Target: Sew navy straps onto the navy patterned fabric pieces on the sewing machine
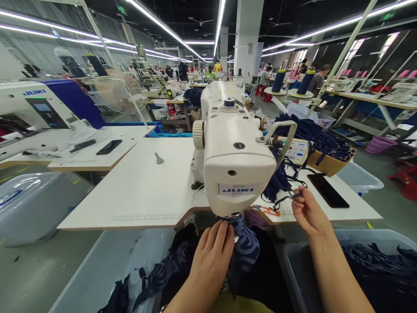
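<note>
A white JUKI sewing machine (233, 156) stands on a white table (143, 187) in front of me. My left hand (213, 252) rests flat on dark blue patterned fabric (244, 250) under the machine head, fingers stretched toward the needle area. My right hand (308, 211) is raised over the table's right side and pinches a thin dark blue strap (286, 198) that trails from a pile of dark straps (280, 178) beside the machine. Orange-handled snips (267, 210) lie on the table just left of that hand.
A black phone (328, 190) lies right of my right hand. A cardboard box of dark straps (325, 150) sits behind it. Grey bins (355, 261) flank my lap, the right one holding dark fabric. Another JUKI machine (39, 108) stands left. Other workers sit far back.
</note>
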The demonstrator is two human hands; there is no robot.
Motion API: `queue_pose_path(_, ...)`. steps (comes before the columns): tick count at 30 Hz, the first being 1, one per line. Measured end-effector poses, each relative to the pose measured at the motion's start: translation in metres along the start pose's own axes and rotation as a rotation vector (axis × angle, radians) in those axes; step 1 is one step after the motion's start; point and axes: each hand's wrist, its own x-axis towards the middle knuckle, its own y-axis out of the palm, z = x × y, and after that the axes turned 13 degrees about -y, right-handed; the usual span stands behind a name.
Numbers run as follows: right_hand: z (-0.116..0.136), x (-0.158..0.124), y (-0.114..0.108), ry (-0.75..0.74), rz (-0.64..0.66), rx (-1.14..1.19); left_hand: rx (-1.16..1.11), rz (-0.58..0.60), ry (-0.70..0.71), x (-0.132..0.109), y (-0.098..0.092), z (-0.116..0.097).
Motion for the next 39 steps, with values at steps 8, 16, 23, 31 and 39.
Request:
queue_pose_path(8,0.028,-0.065,0.072,0.373,0.388,0.326,0.031,0.219,0.146,-0.004,-0.025,0.003)
queue_pose_path(16,0.015,-0.068,0.1,0.066,0.481,-0.036,-0.052,0.276,-0.018,0.006,-0.02,-0.006)
queue_pose_path(23,0.008,-0.08,0.1,0.002,0.46,-0.243,-0.269,0.162,0.143,0.01,-0.017,0.001)
queue_pose_path(31,0.01,-0.084,0.104,0.156,0.476,0.037,-0.171,0.136,0.225,0.004,-0.015,0.005)
queue_pose_path(39,0.009,-0.081,0.1,0.236,0.474,0.057,-0.116,0.171,0.202,0.004,-0.018,0.003)
